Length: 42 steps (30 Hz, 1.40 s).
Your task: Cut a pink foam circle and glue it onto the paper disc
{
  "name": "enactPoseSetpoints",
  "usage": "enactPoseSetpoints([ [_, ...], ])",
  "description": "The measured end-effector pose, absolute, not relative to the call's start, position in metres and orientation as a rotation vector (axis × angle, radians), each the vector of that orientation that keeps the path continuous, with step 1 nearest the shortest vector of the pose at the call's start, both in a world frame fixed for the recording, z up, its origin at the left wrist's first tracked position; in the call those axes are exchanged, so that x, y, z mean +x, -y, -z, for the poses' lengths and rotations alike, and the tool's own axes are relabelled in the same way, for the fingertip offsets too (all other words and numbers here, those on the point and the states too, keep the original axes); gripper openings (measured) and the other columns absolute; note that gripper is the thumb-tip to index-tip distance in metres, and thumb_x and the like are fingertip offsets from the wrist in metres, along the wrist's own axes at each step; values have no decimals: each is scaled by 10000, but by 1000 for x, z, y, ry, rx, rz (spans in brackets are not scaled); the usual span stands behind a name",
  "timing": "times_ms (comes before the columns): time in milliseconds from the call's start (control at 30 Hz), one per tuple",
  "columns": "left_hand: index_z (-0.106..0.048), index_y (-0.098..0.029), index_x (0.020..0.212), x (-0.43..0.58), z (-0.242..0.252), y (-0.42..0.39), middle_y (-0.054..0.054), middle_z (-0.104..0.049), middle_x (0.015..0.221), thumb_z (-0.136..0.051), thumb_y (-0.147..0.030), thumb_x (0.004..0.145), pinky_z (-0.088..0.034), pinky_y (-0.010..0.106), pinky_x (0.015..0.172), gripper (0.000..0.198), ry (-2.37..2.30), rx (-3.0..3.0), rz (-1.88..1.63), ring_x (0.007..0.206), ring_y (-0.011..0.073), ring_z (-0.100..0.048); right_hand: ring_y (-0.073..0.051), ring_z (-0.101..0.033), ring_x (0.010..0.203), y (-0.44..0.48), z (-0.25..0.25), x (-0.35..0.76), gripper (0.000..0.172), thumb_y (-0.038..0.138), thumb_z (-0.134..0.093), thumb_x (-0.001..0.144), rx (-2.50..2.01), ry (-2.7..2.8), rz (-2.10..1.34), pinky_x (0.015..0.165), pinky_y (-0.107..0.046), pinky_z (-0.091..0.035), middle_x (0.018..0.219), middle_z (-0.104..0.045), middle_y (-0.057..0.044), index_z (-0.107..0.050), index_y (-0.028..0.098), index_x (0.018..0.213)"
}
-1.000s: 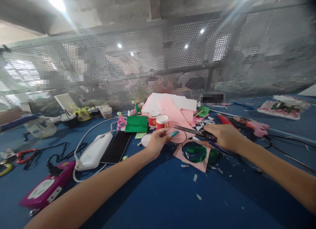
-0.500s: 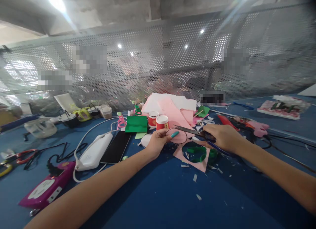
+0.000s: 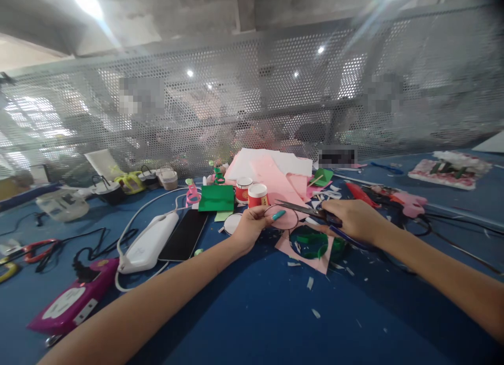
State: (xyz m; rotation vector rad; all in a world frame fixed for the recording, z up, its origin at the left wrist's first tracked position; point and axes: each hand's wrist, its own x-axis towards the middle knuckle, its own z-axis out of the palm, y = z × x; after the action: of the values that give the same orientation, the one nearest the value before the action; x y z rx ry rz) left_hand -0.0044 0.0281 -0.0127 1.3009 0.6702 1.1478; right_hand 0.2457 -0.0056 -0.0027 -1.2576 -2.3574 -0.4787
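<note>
Between the pinched fingers of the left hand (image 3: 250, 228) sits the pink disc (image 3: 290, 220), best turned steadily toward the scissors (image 3: 319, 213), whose blades, perhaps touching its rim, lie just beyond those fingertips, handles clasped in the curled right hand (image 3: 352, 218)

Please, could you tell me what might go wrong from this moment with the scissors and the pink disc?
1. The scissors in the right hand point toward the fingers of the left hand, so a slip could perhaps nick them.
2. The blades lie along the upper edge of the pink disc, near its dark outline; a careless snip might spoil its round shape.
3. A red-and-white cup stands close behind and could be bumped.
</note>
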Motion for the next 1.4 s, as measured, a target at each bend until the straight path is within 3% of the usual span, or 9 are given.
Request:
enactPoseSetpoints([
  [267,-738,-159,737,-5,15,-31,19,-706,718,-811,-243,527,-470,223,651,238,-637,1290,-1126,642,114,-583,-184,-596,590,4,5,245,343,522,-427,849,-1324,2416,470,496,-248,-284,650,-611,-36,-470,211,712],
  [500,-745,-142,797,-7,15,-30,27,-717,763,-783,-219,577,-474,233,693,237,-628,1308,-1109,704,140,-605,-209,-620,663,1,7,250,319,522,-456,825,-1271,2386,497,504,-256,-319,764,-650,-64,-496,207,801],
  [1033,-732,-139,714,-5,14,-31,29,-696,696,-815,-244,549,-489,246,665,212,-599,1270,-1076,642,128,-595,-176,-584,597,6,2,246,299,504,-483,820,-1261,2393,459,514,-257,-339,712,-622,-41,-446,219,737],
  [1400,-741,-150,819,-5,14,-30,51,-721,786,-822,-306,537,-492,262,703,332,-623,1276,-1068,679,139,-617,-204,-630,656,7,1,244,317,525,-478,822,-1275,2358,577,500,-255,-304,718,-642,-42,-467,215,754],
])
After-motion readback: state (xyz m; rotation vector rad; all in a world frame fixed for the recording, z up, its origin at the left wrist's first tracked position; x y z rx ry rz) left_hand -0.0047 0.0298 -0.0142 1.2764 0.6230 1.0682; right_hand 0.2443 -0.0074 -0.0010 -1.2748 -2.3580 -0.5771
